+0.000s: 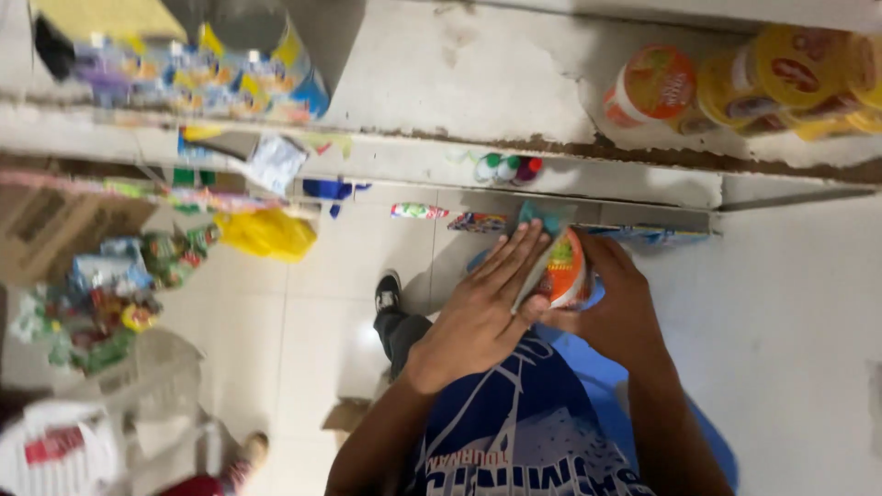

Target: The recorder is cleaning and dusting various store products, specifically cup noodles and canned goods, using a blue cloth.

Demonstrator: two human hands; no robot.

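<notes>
Head view, looking down past a blue printed shirt (pixel 524 432) to a pale tiled floor (pixel 322 303). Both hands meet at centre frame over an orange-lidded cup (pixel 565 268), a small round food tub with a colourful wrapper. Right hand (pixel 617 308) wraps the cup from the right side, fingers curled round its wall, gripping it. Left hand (pixel 485 308) lies flat against the cup's left side, fingers extended and together, pointing toward the far shelf edge; it presses a thin pale-green cloth or sheet (pixel 537 266) against the cup, thumb tucked below. Whether the left fingers actually clamp the sheet cannot be told. Cup sits just near of the white shelf ledge (pixel 441 161), held in the air above the floor. Far right, on the shelf: a row of similar orange and yellow tubs (pixel 735 83) lying on their sides. On the ledge, small bottles with green and red caps (pixel 508 169). Far left: a stack of colourful packets (pixel 184 78). Left, on the floor: a yellow bag (pixel 266 234), a heap of mixed snack packets (pixel 110 294), a cardboard box (pixel 55 225). A black shoe (pixel 388 292) shows below the left hand.
</notes>
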